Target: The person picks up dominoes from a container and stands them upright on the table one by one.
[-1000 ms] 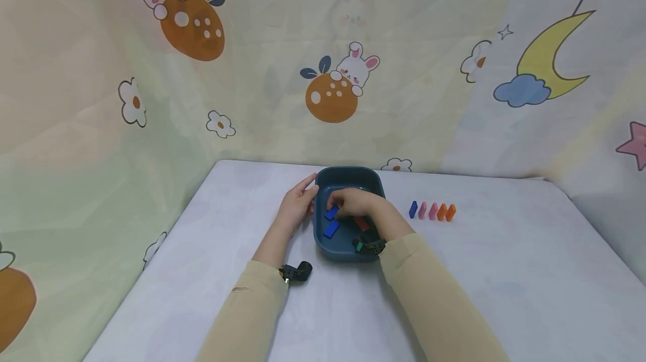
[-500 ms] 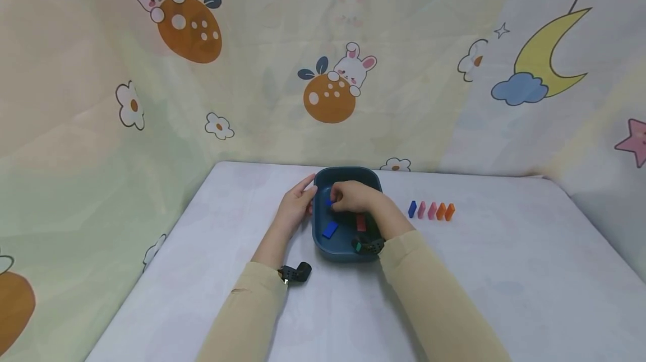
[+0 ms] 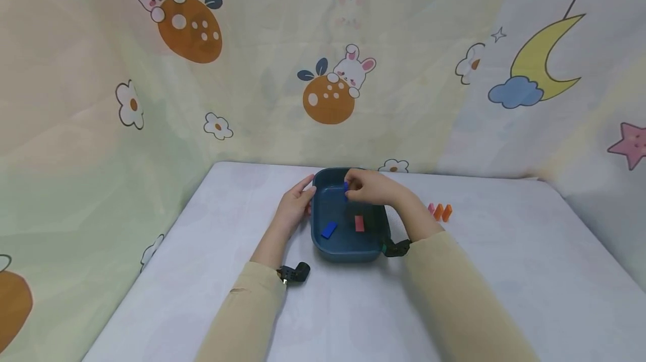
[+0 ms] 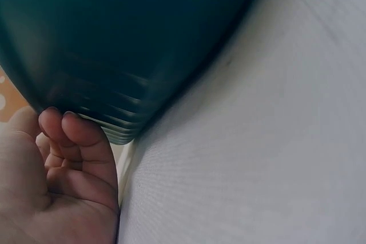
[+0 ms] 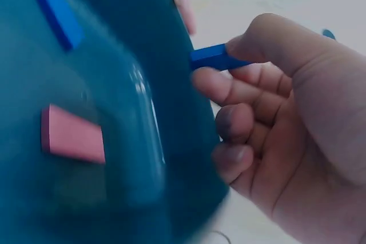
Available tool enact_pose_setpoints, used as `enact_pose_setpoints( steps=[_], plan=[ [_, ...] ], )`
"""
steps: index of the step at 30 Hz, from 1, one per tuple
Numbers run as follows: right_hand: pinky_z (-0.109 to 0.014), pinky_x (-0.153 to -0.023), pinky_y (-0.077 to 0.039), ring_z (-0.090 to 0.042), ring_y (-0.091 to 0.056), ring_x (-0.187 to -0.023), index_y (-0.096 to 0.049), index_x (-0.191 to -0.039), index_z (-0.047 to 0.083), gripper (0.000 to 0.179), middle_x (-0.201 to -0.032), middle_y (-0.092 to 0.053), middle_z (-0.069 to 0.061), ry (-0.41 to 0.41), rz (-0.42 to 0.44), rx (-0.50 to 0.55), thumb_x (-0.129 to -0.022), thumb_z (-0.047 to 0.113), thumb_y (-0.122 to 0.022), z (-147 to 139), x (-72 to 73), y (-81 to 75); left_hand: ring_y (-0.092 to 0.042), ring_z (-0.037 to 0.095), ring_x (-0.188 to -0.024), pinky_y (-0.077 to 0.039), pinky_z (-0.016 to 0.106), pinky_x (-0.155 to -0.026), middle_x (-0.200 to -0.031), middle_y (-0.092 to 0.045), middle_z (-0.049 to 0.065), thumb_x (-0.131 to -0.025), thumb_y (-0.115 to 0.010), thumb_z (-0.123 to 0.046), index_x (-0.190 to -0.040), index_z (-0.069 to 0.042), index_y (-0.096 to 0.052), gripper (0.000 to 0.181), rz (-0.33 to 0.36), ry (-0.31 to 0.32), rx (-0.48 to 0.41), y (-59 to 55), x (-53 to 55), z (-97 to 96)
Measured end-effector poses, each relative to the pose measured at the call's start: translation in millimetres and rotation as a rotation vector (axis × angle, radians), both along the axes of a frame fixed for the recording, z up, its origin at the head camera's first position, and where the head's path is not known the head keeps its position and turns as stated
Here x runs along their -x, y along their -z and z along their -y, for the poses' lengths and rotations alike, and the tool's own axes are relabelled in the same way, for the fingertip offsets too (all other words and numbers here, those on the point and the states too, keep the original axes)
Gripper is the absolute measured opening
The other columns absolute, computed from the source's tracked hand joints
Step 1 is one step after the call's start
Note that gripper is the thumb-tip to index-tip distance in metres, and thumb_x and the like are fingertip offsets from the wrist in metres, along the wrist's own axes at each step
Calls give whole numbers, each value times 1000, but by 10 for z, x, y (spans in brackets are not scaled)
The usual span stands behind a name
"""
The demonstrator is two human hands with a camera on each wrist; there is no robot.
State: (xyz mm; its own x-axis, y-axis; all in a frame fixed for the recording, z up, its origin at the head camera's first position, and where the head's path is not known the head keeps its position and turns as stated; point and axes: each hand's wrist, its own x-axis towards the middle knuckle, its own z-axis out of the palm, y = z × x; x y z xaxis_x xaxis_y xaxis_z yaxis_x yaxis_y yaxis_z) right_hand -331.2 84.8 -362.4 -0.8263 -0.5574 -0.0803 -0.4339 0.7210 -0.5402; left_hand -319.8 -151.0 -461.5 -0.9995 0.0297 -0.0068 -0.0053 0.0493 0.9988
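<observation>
A dark teal plastic box [image 3: 348, 254] stands on the table. At its left side my left hand [image 3: 294, 205] holds the rim, with fingertips [image 4: 74, 127] against the outer wall in the left wrist view. My right hand [image 3: 375, 187] is above the box's far right part and pinches a blue domino [image 5: 209, 57] between thumb and forefinger. In the right wrist view that domino overlaps the box's rim. Another blue domino [image 3: 329, 230] and a pinkish-red domino [image 3: 359, 223] lie flat on the box floor.
Right of the box, two orange dominoes [image 3: 443, 212] and part of a pink domino [image 3: 431, 208] stand upright in a row; my right forearm hides the row's left end. A printed cloth [image 3: 252, 70] hangs behind the white table [image 3: 227, 210].
My right hand has lifted the blue domino off the box floor and moved right and away from me, covering the left end of the standing row. My left hand stays at the box's side.
</observation>
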Motion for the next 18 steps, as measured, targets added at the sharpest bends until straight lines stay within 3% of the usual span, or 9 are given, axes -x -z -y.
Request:
enact_pose_setpoints(
  steps=[6,13,18],
  plan=[
    [-34,-78,-50,-19,-58,-86,-56,-117,14,26,-92,-64,-1,22,-34,67,-95,26,-64,-321,-157,-32,-54,16,-62,-46,25,-59,-73,-60,2,-97,-62,-40,-139,-39,-53,43,1,-9,4,13,2,0],
    [-33,-60,-46,-19,-55,-71,-55,-113,18,22,-83,-63,0,51,-67,145,-94,22,-65,-704,-349,88,-54,15,-62,-47,25,-60,-74,-60,2,-97,-62,-40,-139,-40,-53,43,6,6,0,21,13,-4],
    [-32,-67,-48,-20,-57,-76,-55,-113,20,22,-84,-63,1,84,-65,166,-94,20,-66,-903,-476,226,-54,16,-62,-47,25,-60,-73,-59,2,-98,-61,-37,-139,-39,-54,42,0,5,-8,28,13,-3]
  ],
)
